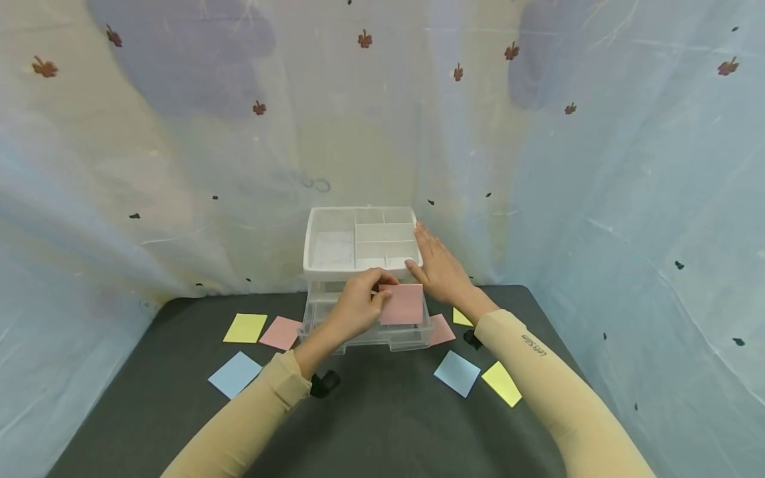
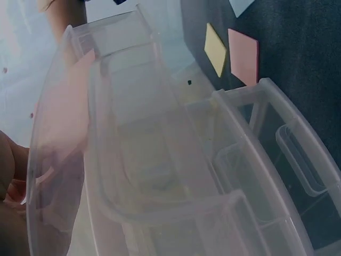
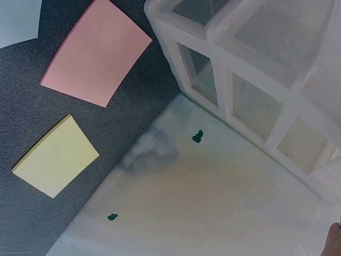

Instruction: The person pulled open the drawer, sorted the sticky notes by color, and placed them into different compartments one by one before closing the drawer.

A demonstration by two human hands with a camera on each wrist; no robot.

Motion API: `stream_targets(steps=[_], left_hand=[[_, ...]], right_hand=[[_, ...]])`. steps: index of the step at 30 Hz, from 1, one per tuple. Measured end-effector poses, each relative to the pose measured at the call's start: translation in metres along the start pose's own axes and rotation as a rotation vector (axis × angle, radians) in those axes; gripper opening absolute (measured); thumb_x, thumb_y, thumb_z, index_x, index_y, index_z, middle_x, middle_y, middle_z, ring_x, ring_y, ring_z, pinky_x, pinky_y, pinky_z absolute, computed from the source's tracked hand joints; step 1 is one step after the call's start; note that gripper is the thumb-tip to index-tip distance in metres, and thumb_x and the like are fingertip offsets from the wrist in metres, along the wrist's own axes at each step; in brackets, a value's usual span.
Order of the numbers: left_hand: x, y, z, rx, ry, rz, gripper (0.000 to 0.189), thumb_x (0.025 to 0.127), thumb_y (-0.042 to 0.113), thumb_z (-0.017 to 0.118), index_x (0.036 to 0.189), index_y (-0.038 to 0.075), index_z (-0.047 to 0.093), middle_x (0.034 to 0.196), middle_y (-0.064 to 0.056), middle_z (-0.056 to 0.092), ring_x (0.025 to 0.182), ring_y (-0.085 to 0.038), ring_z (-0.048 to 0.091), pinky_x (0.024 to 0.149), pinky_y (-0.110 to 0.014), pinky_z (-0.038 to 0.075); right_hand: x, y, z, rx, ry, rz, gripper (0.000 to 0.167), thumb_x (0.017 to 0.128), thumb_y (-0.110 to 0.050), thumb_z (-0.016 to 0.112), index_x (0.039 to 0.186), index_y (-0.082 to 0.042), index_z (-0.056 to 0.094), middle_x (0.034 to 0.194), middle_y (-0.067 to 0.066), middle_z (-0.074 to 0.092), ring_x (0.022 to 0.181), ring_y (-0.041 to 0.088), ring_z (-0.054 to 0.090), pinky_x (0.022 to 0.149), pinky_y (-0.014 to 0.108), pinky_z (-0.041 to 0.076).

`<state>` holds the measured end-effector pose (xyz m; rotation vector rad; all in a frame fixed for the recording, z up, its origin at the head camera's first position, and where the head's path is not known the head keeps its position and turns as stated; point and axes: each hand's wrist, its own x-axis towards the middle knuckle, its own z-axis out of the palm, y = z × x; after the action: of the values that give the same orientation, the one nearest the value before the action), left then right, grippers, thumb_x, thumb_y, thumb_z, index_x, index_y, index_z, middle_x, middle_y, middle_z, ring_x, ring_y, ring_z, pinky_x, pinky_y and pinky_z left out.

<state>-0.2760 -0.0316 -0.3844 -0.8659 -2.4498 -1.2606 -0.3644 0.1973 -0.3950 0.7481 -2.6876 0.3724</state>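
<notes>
A white desktop organizer (image 1: 329, 268) with clear drawers stands at the back of the dark table. Between thumb and fingers, my left hand (image 1: 352, 307) pinches a pink sticky-note pad (image 1: 403, 305) in front of the organizer. Below that pad, a clear drawer (image 1: 358, 340) sticks out from the front; in the left wrist view, drawer plastic (image 2: 144, 90) partly covers the pink pad. My right hand (image 1: 443, 269) rests against the organizer's right side, fingers straight and thumb by the top front corner. Only a bit of the right hand (image 3: 333, 241) shows in its wrist view.
Left of the organizer lie yellow (image 1: 245, 328), pink (image 1: 281, 332) and blue (image 1: 236, 375) sticky-note pads. To its right are another pink pad (image 1: 441, 330), a blue pad (image 1: 457, 374) and yellow pads (image 1: 502, 384). A patterned curtain (image 1: 358, 153) hangs behind the table.
</notes>
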Motion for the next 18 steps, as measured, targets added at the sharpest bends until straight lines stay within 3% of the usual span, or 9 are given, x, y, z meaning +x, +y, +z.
stream_targets(steps=[11, 18], left_hand=[[0.0056, -0.0027, 0.0062, 0.006, -0.103, -0.053, 0.017, 0.099, -0.002, 0.067, 0.111, 0.008, 0.071, 0.107, -0.003, 0.071, 0.093, -0.017, 0.066, 0.079, -0.033, 0.057], [0.0075, -0.0034, 0.0073, 0.023, -0.187, -0.121, 0.016, 0.099, -0.001, 0.068, 0.111, 0.009, 0.072, 0.107, -0.003, 0.071, 0.093, -0.018, 0.066, 0.079, -0.035, 0.058]], right_hand=[[0.0003, 0.0023, 0.0018, 0.002, 0.022, -0.014, 0.085, 0.109, -0.063, 0.022, 0.167, -0.003, 0.006, 0.175, 0.011, 0.005, 0.161, 0.027, 0.011, 0.128, 0.05, 0.018], [0.0006, 0.0035, 0.0024, -0.009, 0.017, -0.007, 0.079, 0.112, -0.053, 0.032, 0.167, -0.002, 0.007, 0.175, 0.011, 0.005, 0.161, 0.026, 0.009, 0.128, 0.05, 0.018]])
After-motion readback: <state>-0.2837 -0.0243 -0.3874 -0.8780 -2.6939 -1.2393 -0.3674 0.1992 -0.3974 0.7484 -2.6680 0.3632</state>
